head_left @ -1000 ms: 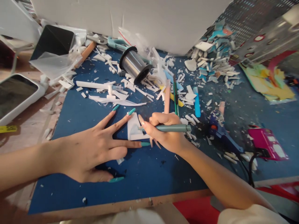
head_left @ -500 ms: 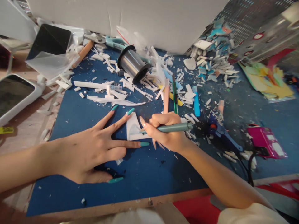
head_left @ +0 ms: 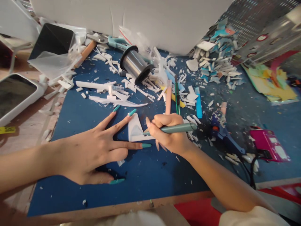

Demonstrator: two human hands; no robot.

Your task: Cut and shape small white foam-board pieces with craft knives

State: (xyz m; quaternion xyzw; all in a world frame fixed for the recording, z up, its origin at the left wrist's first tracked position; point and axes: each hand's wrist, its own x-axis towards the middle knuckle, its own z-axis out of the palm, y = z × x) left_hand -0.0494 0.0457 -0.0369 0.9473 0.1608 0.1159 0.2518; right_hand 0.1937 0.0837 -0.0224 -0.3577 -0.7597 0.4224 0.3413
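The pen [head_left: 180,127] looked like smooth, satin plastic; the white piece [head_left: 134,125] at its tip was matt and foam-like. The spool [head_left: 135,65] paired glossy black plastic rims with a shiny, metallic-looking winding. The blue mat [head_left: 152,177] was dull, the magenta case [head_left: 268,144] glossy plastic, the tall panel [head_left: 150,20] matt and cardboard-like.

Slim grey-green pen [head_left: 179,127], near level, tip leftward over a flat white piece [head_left: 134,130], roughly L-shaped, on a blue mat [head_left: 152,175]
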